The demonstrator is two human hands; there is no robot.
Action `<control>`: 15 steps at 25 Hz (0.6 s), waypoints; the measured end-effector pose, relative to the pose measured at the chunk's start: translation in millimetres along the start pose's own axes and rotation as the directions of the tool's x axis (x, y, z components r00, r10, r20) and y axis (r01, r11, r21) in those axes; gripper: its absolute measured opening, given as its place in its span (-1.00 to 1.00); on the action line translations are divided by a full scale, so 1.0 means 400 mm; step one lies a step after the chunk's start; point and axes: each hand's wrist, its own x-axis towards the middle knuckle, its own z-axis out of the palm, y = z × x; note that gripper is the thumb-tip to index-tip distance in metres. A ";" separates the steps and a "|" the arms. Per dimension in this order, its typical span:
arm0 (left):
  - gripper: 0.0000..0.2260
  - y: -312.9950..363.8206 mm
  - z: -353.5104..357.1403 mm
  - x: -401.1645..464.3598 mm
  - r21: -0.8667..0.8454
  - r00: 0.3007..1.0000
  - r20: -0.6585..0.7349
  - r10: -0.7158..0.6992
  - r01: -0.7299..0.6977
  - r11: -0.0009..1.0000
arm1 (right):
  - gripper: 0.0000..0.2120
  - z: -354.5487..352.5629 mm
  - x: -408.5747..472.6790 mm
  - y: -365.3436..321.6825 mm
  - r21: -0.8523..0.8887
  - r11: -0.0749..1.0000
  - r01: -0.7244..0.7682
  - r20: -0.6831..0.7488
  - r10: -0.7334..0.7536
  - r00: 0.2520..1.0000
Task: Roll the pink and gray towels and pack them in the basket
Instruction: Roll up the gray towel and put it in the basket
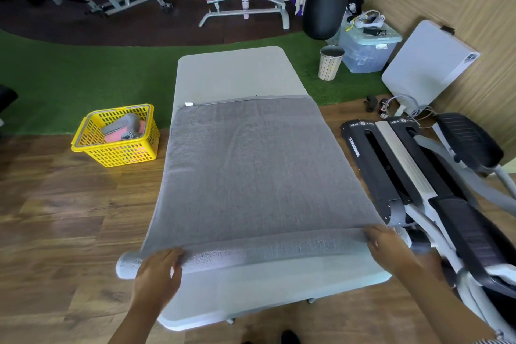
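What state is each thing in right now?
Gray towel: spread flat on the table, near edge rolled into a thin tube.
Left hand: on the roll's left end.
Right hand: on the roll's right end.
Basket: on the floor left of the table, already holding rolled pink and gray towels.
Table: far part bare.
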 end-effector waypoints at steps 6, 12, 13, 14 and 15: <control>-0.63 0.018 0.010 -0.011 0.054 0.994 0.105 -0.029 0.024 0.998 | -0.61 0.005 -0.017 0.007 -0.049 0.999 0.001 0.120 0.005 0.993; -0.65 -0.006 -0.016 0.014 0.080 0.970 0.235 -0.066 0.048 0.996 | -0.76 -0.014 -0.007 0.008 -0.111 0.994 0.002 0.195 0.020 0.981; -0.65 -0.007 -0.016 0.017 0.071 0.973 0.220 -0.066 0.052 0.996 | -0.72 -0.010 -0.003 0.011 -0.125 0.992 0.015 0.150 0.004 0.989; -0.67 -0.003 -0.020 0.020 0.059 0.978 0.194 -0.074 0.064 0.996 | -0.66 -0.001 0.004 0.017 -0.140 0.990 0.031 0.085 -0.019 0.996; -0.69 0.000 -0.015 0.021 0.047 0.988 0.139 -0.070 0.064 0.997 | -0.63 0.008 0.009 0.023 -0.133 0.990 0.039 0.034 -0.035 0.999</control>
